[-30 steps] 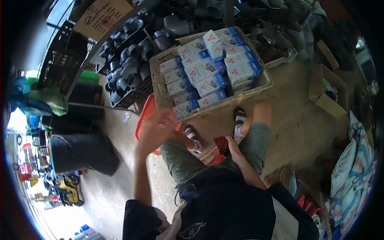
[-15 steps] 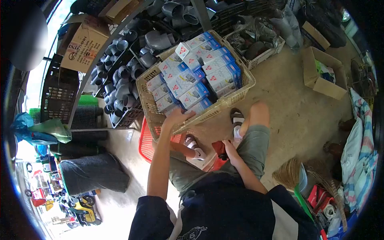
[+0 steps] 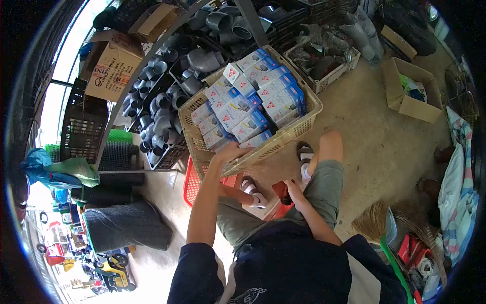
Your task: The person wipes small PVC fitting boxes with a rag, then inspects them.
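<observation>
A yellowish plastic crate holds stacked small white-and-blue boxes with red logos. My left hand is at the crate's near side, its fingers curled over the rim beside the lowest boxes; the fingertips are partly hidden. Low between my knees, my right hand is closed around a dark red object with a black part, whose kind I cannot make out. Under the crate's near left corner sits a red plastic basket, partly covered.
Grey pipe elbows fill black crates on the left rack. Another crate of bagged items stands behind. On the right are an open cardboard box, a straw broom and a striped sheet. A dark mesh roll lies left.
The view has shifted slightly, so the surroundings appear a little to the right. My left hand stays at the crate's rim and my right hand keeps the dark red object.
</observation>
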`<move>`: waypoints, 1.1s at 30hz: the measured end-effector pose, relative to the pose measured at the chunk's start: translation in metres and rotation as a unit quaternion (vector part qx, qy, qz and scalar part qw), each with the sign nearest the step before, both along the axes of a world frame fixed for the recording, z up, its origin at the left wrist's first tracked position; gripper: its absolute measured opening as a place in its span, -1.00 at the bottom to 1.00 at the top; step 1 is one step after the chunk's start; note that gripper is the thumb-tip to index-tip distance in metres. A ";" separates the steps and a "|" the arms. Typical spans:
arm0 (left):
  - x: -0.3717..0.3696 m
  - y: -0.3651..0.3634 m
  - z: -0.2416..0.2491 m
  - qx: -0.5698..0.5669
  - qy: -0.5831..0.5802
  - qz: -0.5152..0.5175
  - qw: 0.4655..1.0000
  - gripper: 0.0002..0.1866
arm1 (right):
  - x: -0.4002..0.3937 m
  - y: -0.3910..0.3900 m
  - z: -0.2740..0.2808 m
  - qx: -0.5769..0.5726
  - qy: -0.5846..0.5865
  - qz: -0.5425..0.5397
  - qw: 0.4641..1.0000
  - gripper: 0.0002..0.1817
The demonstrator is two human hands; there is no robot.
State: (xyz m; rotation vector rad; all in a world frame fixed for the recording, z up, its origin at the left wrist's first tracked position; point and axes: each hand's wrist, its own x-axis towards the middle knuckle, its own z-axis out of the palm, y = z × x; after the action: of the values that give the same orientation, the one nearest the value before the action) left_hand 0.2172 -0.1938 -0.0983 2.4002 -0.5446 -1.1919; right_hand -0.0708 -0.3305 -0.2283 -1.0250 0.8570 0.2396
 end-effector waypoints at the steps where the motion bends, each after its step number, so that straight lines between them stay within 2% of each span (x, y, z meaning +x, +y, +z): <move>1: -0.003 0.000 0.001 -0.043 0.005 0.017 0.999 -0.27 | -0.001 0.000 -0.007 0.009 0.011 0.007 1.000 -0.56; 4: -0.011 0.005 0.032 -0.101 0.057 0.037 0.993 -0.32 | -0.002 0.003 -0.023 -0.031 0.041 0.021 0.998 -0.55; 8: -0.029 0.024 0.077 -0.151 0.086 0.171 0.970 -0.27 | -0.001 0.000 -0.024 0.003 0.001 0.006 1.000 -0.55; 10: -0.043 0.043 0.092 -0.197 0.082 0.248 0.945 -0.22 | -0.001 0.004 -0.032 -0.017 -0.001 0.005 1.000 -0.56; 13: -0.052 0.099 0.098 -0.311 0.017 0.230 0.922 -0.13 | -0.001 -0.002 -0.012 0.020 0.028 -0.014 0.999 -0.56; 14: -0.066 0.108 0.101 -0.408 0.010 0.265 0.874 -0.10 | 0.001 -0.005 -0.005 0.039 0.034 -0.026 0.998 -0.55; 16: -0.108 0.107 0.139 -0.586 -0.011 0.325 0.743 -0.05 | 0.003 -0.009 0.005 0.080 0.046 -0.046 0.995 -0.54; 17: -0.125 0.112 0.141 -0.653 0.017 0.361 0.666 -0.15 | 0.002 -0.012 0.007 0.143 -0.008 -0.057 0.988 -0.52; 19: -0.153 0.130 0.124 -0.715 0.093 0.458 0.519 -0.20 | 0.003 -0.019 0.023 0.265 -0.110 -0.070 0.955 -0.49; 20: -0.159 0.128 0.109 -0.743 0.077 0.463 0.477 -0.22 | 0.003 -0.025 0.036 0.319 -0.148 -0.049 0.935 -0.42; 21: -0.169 0.114 0.111 -0.799 0.194 0.422 0.382 -0.23 | 0.003 -0.026 0.059 0.325 -0.172 -0.059 0.928 -0.41; 23: -0.193 0.109 0.093 -0.784 0.299 0.363 0.406 -0.27 | 0.006 -0.021 0.105 0.337 -0.219 -0.079 0.913 -0.39; 24: -0.203 0.105 0.090 -0.766 0.309 0.367 0.428 -0.29 | 0.005 -0.019 0.120 0.333 -0.247 -0.076 0.907 -0.41; 26: -0.226 0.095 0.096 -0.726 0.331 0.379 0.469 -0.32 | 0.003 -0.006 0.163 0.196 -0.299 -0.026 0.934 -0.42; 27: -0.238 0.087 0.104 -0.681 0.315 0.434 0.498 -0.32 | 0.001 0.002 0.187 0.128 -0.324 0.001 0.938 -0.42; 28: -0.248 0.077 0.115 -0.631 0.300 0.485 0.525 -0.32 | 0.000 0.010 0.212 0.005 -0.383 0.062 0.921 -0.41; 29: -0.253 0.068 0.122 -0.578 0.283 0.531 0.551 -0.32 | 0.004 0.018 0.237 -0.112 -0.438 0.131 0.882 -0.40; 30: -0.256 0.061 0.126 -0.573 0.257 0.535 0.565 -0.33 | 0.008 0.027 0.261 -0.227 -0.488 0.175 0.824 -0.39; 32: -0.260 0.052 0.132 -0.558 0.206 0.538 0.598 -0.32 | 0.024 0.045 0.296 -0.431 -0.556 0.261 0.661 -0.36; 33: -0.261 0.051 0.137 -0.547 0.166 0.531 0.626 -0.33 | 0.033 0.053 0.298 -0.439 -0.551 0.256 0.662 -0.35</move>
State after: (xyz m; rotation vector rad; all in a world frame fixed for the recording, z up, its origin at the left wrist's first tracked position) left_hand -0.0439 -0.1424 0.0385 0.9670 0.2821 -0.4123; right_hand -0.0377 -0.2771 0.0701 -1.9816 -0.5787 -0.3931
